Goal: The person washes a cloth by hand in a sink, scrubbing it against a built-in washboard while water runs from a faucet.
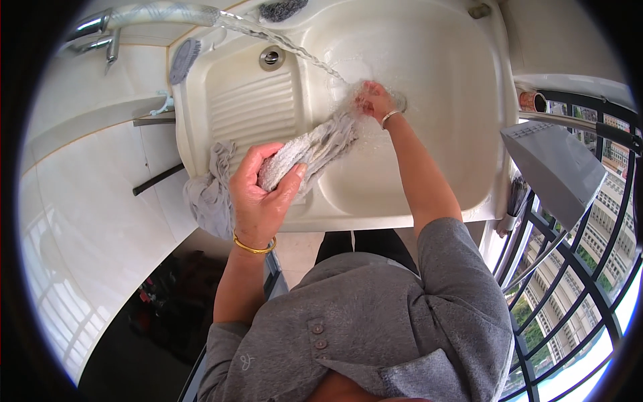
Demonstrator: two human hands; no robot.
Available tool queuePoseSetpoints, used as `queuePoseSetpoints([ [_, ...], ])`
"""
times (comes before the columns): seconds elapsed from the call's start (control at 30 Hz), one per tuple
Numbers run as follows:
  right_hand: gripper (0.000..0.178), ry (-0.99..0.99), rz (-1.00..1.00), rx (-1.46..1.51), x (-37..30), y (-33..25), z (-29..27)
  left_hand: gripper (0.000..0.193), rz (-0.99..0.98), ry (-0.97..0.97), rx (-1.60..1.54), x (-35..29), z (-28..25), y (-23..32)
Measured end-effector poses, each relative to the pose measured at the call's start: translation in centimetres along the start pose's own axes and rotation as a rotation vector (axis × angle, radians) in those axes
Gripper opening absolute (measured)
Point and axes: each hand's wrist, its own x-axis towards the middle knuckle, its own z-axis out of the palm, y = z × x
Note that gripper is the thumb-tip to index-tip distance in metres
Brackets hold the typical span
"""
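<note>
My left hand (258, 191) is closed around a wet, bunched light grey cloth (308, 151), which stretches from my grip toward the right basin. My right hand (375, 100) is inside the basin beside the cloth's far end, where the water stream (288, 45) lands. Its fingers look curved and apart, with splashing water blurring their tips. I see nothing held in them. The stream comes from a clear hose (167, 13) fixed to the metal tap (90, 30) at the upper left.
The cream sink has a large basin (435, 161) and a ribbed washboard (251, 104) with a drain (271, 58). Another grey cloth (213, 187) hangs over the left rim. A grey brush (185, 60) lies at the left corner. A grey dustpan (556, 167) and window bars stand right.
</note>
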Motion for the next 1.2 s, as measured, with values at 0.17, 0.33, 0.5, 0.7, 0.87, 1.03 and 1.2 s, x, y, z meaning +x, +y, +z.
queuePoseSetpoints([
  [0.17, 0.036, -0.013, -0.631, -0.865, 2.7, 2.9, -5.2, 0.030, 0.035, -0.032, -0.035, 1.6, 1.1, 0.5],
  [0.33, 0.032, -0.243, -0.355, -0.884, -7.2, 1.5, -2.3, 0.042, 0.043, -0.065, -0.455, 3.8, 2.8, -0.3],
  [0.5, 0.071, -0.720, -0.438, -0.009, -19.3, -13.6, 5.5, 0.052, 0.402, -0.154, -0.482, 5.8, 5.1, 2.2],
  [0.7, 0.076, -0.094, -0.396, -0.949, -7.4, -8.7, 6.6, 0.049, -0.049, -0.191, 0.143, 5.2, 5.9, -7.5],
  [0.87, 0.064, 0.300, -0.547, -1.767, -3.4, 1.1, 6.6, 0.033, -0.321, -0.413, 0.071, 1.3, 3.2, -13.6],
  [1.03, 0.056, 0.063, -0.556, -1.878, -5.5, -0.2, 7.0, 0.040, -0.336, -0.291, -0.095, -0.6, 1.2, -16.8],
  [1.2, 0.033, -0.134, -0.747, -1.221, -16.2, -10.9, 13.5, 0.082, -0.212, -0.161, -0.369, 1.2, 2.9, -13.8],
])
